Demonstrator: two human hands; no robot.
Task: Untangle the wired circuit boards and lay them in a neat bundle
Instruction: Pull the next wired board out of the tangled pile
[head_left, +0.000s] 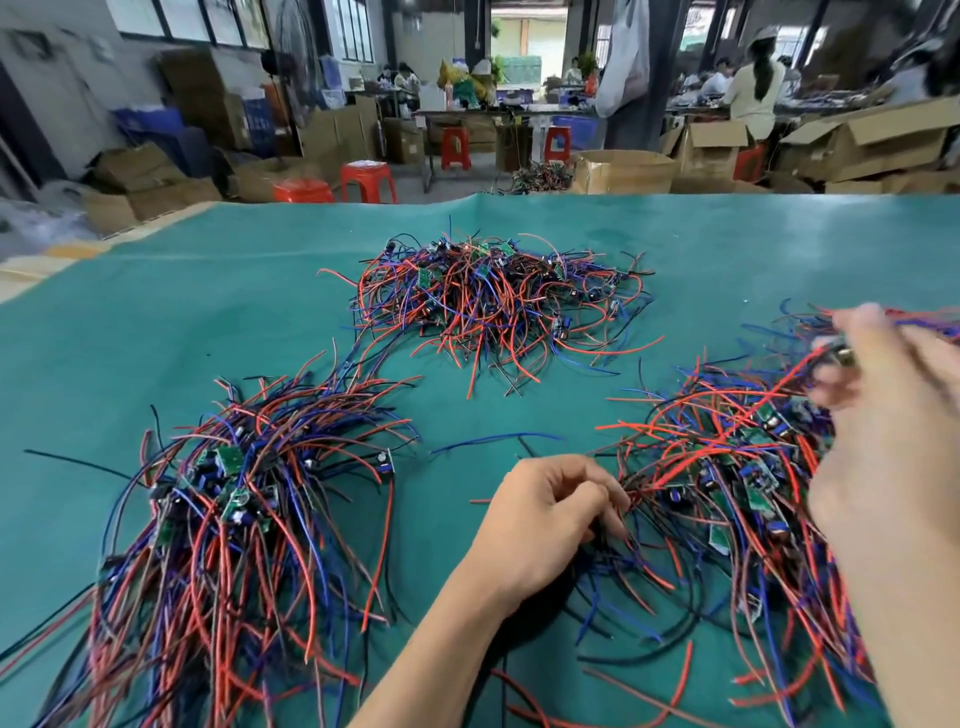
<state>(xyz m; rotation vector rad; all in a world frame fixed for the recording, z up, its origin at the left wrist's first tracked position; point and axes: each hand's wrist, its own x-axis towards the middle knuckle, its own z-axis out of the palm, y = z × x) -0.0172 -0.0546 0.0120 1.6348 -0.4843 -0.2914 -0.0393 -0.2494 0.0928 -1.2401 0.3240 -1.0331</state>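
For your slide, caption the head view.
Left hand pinches wires of the right pile; right hand lifts a strand.

Bare forearms — no sleeves, rings or gloves.

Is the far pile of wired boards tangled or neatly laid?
Tangled: the far pile has wires looping in all directions, boards scattered through it.

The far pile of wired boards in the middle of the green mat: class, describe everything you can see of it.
The far pile is a loose, rounded heap of thin red, blue and black wires, tangled and curling out in every direction. Small green circuit boards and dark components show among them, mostly near the top. It lies on the green mat, apart from the two nearer piles. Neither hand touches it.
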